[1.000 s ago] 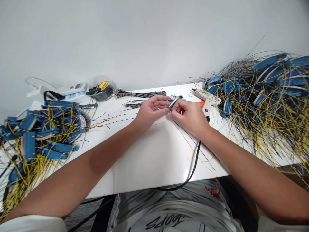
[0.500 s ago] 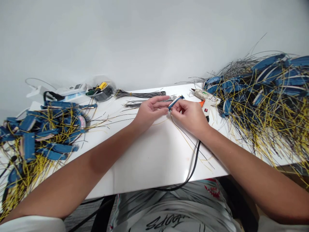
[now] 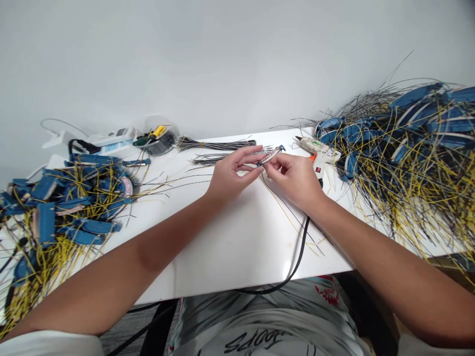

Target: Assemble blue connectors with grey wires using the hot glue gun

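Above the middle of the white table, a small curved blue part (image 3: 272, 155) with a pale lettered face is held between both hands. My right hand (image 3: 297, 179) pinches it from the right with thumb and bent fingers. At its left end, the thumb and fingertips of my left hand (image 3: 235, 170) close on it, the other fingers loosely curved. Thin yellow and black wires (image 3: 285, 210) trail from below the part toward the front right. My fingers hide some of the part. A glue gun (image 3: 319, 148) lies just behind my right hand.
Piles of similar blue parts with yellow and black wires lie at left (image 3: 85, 198) and right (image 3: 415, 143). A wire bundle (image 3: 218, 145) lies behind my hands, beside a clear tub (image 3: 163, 143) holding tools. A black cable (image 3: 302, 247) crosses the front table edge.
The held part has turned so its lettered face now shows instead of its blue side. My left thumb and fingertips have closed in on its left end.
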Demonstrator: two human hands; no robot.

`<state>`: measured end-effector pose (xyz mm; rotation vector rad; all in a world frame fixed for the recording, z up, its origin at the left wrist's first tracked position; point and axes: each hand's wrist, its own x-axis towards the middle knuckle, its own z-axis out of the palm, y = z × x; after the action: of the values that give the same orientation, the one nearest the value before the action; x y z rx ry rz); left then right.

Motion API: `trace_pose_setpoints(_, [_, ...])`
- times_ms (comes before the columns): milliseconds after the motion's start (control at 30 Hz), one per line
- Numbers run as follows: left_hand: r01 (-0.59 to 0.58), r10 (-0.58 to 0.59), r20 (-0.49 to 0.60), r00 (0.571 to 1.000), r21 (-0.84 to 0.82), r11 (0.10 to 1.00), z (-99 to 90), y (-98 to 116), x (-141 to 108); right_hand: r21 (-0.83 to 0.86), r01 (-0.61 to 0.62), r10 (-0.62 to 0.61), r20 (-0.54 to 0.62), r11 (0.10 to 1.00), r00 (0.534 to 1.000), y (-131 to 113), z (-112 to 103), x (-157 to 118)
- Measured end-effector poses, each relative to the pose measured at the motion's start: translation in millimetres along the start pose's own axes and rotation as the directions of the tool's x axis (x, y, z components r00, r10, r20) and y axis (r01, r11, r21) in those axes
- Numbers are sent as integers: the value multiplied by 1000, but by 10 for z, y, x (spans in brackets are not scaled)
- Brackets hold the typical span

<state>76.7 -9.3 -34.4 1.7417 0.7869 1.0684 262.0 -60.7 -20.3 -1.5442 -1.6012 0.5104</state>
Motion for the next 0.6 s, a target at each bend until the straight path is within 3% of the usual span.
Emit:
trace_pose_setpoints(300, [-41, 42, -14, 999, 73, 997, 4, 0, -17, -1, 9, -9, 7, 1000, 1000, -3, -2, 3])
trace_pose_setpoints(400, [14, -14, 1, 1000, 37, 999, -13, -27, 2, -21, 4, -4, 5, 1000, 1000, -2, 1, -3])
trace_pose_setpoints(600, [180, -171, 62, 983, -192, 965, -38, -70, 77, -25, -9, 9, 6, 1000, 1000, 0, 22, -3])
